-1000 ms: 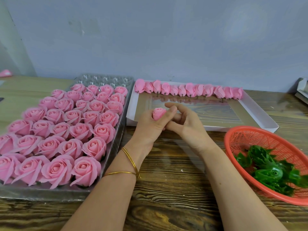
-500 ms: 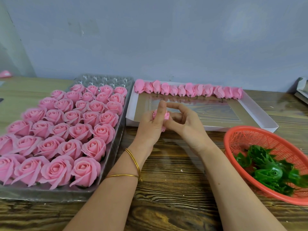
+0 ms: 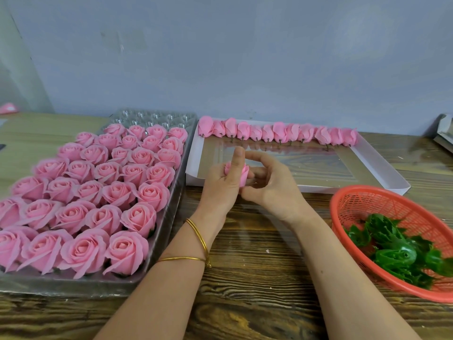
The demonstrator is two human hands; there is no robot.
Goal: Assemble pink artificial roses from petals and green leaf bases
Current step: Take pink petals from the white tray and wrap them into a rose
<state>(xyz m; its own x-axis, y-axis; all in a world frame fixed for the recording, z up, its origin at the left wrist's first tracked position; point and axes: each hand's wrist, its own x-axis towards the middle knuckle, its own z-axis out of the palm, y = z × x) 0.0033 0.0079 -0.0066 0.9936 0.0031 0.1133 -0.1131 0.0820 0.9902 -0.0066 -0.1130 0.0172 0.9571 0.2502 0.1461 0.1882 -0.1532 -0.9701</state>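
Observation:
A pink rose bud [image 3: 241, 174] sits between both hands above the front edge of the white tray [image 3: 382, 168]. My left hand [image 3: 220, 185] holds the bud, its thumb raised across the petals. My right hand [image 3: 272, 182] meets it from the right, fingers curled around the bud's side and base. A row of closed pink buds [image 3: 277, 133] lines the tray's far edge. Green leaf bases [image 3: 397, 251] lie in the red basket [image 3: 362, 202] at the right.
A clear plastic tray [image 3: 157, 253] at the left holds several finished pink roses [image 3: 98, 192]; its far cups are unfilled. The wooden table [image 3: 257, 278] stretches under my forearms. A grey wall stands behind. A box corner [image 3: 445, 133] shows at the far right.
My left thumb has swung from lying over the bud to pointing up across it, uncovering more petals. The hands have stayed in the same place.

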